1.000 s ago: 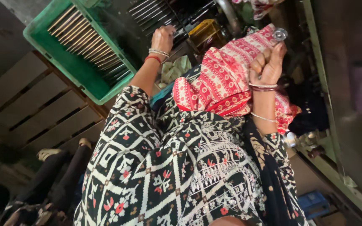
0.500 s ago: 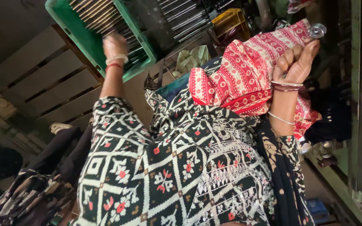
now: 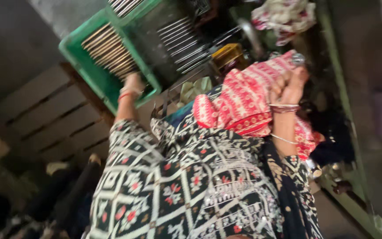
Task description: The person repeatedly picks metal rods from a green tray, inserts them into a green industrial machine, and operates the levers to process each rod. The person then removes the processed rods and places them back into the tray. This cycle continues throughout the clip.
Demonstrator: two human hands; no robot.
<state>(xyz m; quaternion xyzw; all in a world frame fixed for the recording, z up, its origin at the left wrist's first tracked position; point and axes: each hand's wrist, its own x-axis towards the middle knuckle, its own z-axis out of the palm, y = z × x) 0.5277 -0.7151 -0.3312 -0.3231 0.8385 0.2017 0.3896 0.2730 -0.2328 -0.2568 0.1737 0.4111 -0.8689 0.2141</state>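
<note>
My left hand [image 3: 131,84], with red and silver bangles at the wrist, is at the near rim of a green plastic crate [image 3: 94,75] that holds several thin metal rods [image 3: 109,51]. It is blurred, so its fingers are unclear. My right hand [image 3: 290,84] is raised and closed around a small shiny round metal part [image 3: 298,58] at its fingertips. A red and white patterned cloth [image 3: 239,99] hangs against that hand and down over my lap. Black patterned sleeves cover both arms.
A second batch of metal rods [image 3: 184,42] lies in a dark bin beside the green crate. A yellow container [image 3: 228,55] stands behind the cloth. A wooden pallet [image 3: 45,119] lies at the left. A green metal frame [image 3: 345,115] runs along the right.
My left hand has swung from the dark rod bin over to the green crate's rim. The right hand has kept the metal part and cloth raised. The camera view has shifted.
</note>
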